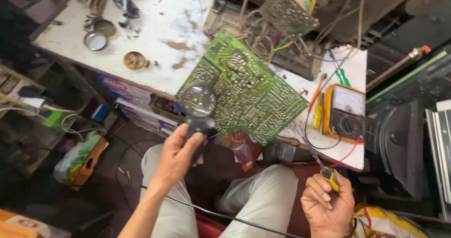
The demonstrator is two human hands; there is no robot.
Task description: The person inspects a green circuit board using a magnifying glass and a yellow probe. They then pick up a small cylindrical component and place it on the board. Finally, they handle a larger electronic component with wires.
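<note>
Head view, magnifying glass point(198, 101): its round lens is up and its black handle points down into the left hand point(177, 154). It stands nearly straight up and down.
Left hand: it is wrapped around the black handle and grips it tight.
Green circuit board point(244, 85): flat and square, turned like a diamond, one corner pointing toward the person. It is full of tiny silver dots and lines. It hangs out past the front edge of the tabletop point(159, 12), and the lens covers its left corner.
Right hand point(327, 203): it is closed around a thin tool point(321, 165) with a yellow grip, maybe a screwdriver. The tip points up toward the board.
Meter point(345, 112): an orange box with a dial, near the tabletop's right edge.
Round tins point(96, 40): far back near the left edge.
Wires point(282, 36): a messy pile behind the board.
</note>
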